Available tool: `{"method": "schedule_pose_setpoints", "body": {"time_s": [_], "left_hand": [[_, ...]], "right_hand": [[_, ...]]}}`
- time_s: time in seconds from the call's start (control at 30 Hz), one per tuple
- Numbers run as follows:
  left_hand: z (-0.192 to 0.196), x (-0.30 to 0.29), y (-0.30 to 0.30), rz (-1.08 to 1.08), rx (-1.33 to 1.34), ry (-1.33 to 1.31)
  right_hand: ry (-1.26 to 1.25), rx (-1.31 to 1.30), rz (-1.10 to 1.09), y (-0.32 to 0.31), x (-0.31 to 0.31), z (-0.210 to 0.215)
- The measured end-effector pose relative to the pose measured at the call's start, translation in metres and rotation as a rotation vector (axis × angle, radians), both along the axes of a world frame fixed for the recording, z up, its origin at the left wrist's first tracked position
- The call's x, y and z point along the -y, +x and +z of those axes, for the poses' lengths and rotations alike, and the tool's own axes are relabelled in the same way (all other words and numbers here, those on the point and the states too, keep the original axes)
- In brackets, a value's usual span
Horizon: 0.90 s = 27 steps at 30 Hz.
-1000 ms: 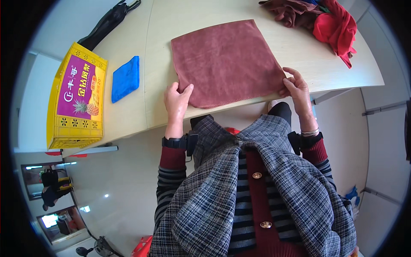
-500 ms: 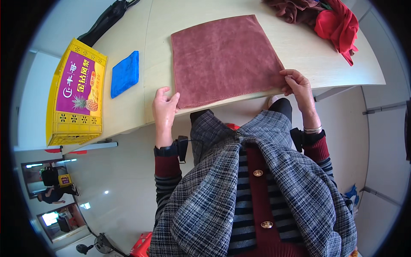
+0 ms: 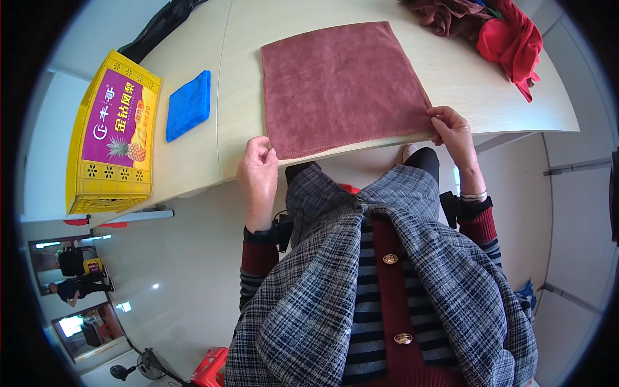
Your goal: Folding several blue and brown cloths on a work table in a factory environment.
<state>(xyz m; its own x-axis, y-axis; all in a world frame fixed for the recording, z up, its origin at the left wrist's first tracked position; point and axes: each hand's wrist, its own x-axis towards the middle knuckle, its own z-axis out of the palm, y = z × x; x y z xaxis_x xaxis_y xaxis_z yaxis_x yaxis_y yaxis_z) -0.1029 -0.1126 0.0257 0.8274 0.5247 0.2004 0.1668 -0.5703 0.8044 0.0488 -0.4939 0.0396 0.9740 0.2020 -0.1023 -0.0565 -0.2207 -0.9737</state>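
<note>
- At the left end of the table, from my remote seat, I see a yellow crate (image 3: 111,138) with a purple printed panel; out there, I judge, it keeps clear of the hands.
- Next comes a folded blue cloth (image 3: 189,106), a compact pad between the crate and the spread cloth, touching neither; that gap seems to leave the working spot free.
- My view of the left hand (image 3: 259,174) shows its fingers curled at the near left corner of the reddish-brown cloth (image 3: 342,90); they touch it, but I cannot tell whether they grip.
- The cloth lies flat and nearly square in the middle of the table, its near edge just inside the table's edge, which I take to put both near corners within easy reach.
- The right hand (image 3: 453,132) pinches the near right corner between thumb and fingers; the two hands are well apart, a spacing I read as keeping that edge straight.
- Toward the far right I find a crumpled brown cloth (image 3: 445,16) beside a red cloth (image 3: 509,42), bunched rather than laid out, likely just set aside.
- The table (image 3: 240,71) is pale and smooth, with a seam running left of the spread cloth; a long black object (image 3: 158,29) lies at its far left.
- Across the room, left to right, I make out a distant person (image 3: 80,288), a fan (image 3: 149,362), a red stool (image 3: 211,369), the light, glossy floor (image 3: 187,284) and pale cabinet panels (image 3: 577,213).
</note>
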Motion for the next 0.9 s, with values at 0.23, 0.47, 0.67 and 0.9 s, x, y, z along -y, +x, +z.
{"method": "schedule_pose_setpoints", "body": {"time_s": [0.23, 0.47, 0.67, 0.9], "left_hand": [[0.008, -0.002, -0.005, 0.037, -0.077, 0.076], [0.036, 0.013, 0.023, -0.009, 0.012, 0.556], [0.02, 0.052, 0.081, -0.438, 0.076, 0.87], [0.007, 0.035, 0.062, -0.387, -0.141, 0.821]], "right_hand": [[-0.187, 0.04, 0.007, -0.004, -0.004, 0.013], [-0.656, 0.838, -0.054, -0.008, -0.04, 0.046], [-0.771, 0.943, 0.318, -0.01, -0.149, 0.008], [-0.964, 0.809, 0.258, 0.023, -0.107, -0.006]]}}
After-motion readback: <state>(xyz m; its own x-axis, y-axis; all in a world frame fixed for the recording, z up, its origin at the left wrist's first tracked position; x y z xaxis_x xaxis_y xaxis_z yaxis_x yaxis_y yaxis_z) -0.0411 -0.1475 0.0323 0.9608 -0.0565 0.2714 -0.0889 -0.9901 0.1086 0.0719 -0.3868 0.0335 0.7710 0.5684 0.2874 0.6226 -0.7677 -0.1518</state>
